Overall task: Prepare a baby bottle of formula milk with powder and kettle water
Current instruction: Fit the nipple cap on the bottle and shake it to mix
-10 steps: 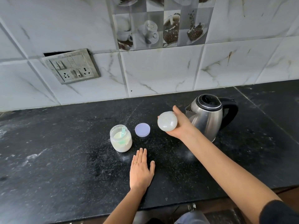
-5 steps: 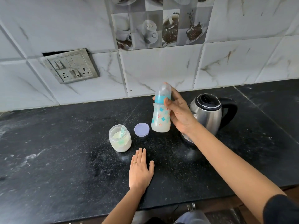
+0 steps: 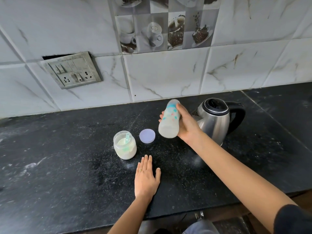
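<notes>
- Above the speckled black counter, the right hand curls its fingers round the baby bottle. The bottle is tipped in the air between the round lid and the kettle.
- The left hand lies flat on the counter, fingers straight, holding nothing.
- If the top is loose, milk could spray out. A slippy grip could drop the bottle or bump the kettle.
- The bottle is smooth plastic, milky inside. The kettle is shiny metal. The clear jar holds soft powder.
</notes>
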